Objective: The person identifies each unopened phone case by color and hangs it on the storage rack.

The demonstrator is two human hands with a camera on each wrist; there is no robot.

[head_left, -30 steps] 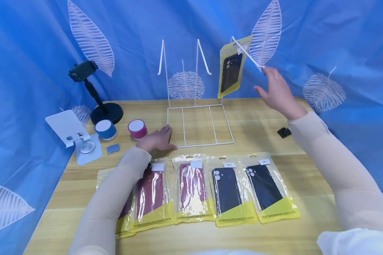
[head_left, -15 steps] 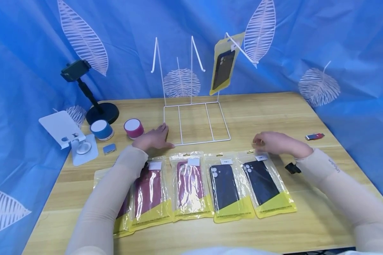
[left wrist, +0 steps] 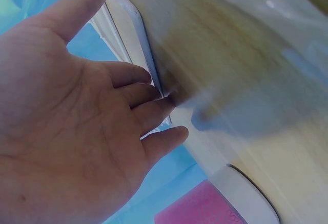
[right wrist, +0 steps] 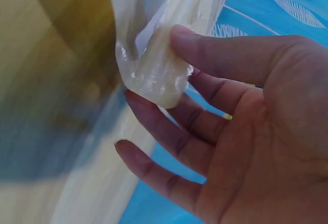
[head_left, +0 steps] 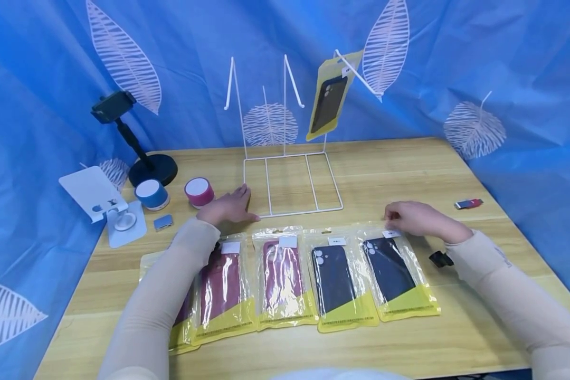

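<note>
A white wire rack (head_left: 292,158) stands at the back of the wooden table (head_left: 408,163), with one black phone case package (head_left: 328,103) hanging from its right hook. My left hand (head_left: 228,207) lies flat at the rack's front left base corner, fingers straight against the wire (left wrist: 138,34). Several packaged cases lie in a row at the front. My right hand (head_left: 408,217) pinches the clear top edge (right wrist: 154,75) of the rightmost black case package (head_left: 394,274) between thumb and fingers. A second black package (head_left: 337,279) and two red ones (head_left: 285,277) lie to its left.
At the left stand a black phone holder (head_left: 138,142), a white stand (head_left: 100,200), a blue speaker (head_left: 153,194) and a pink speaker (head_left: 198,191). A red stick (head_left: 468,203) and a black clip (head_left: 440,258) lie at the right. Blue cloth surrounds the table.
My right hand came down from the hanging package to the rightmost package on the table and took its top edge. The hanging package swings a little. The left hand stayed put.
</note>
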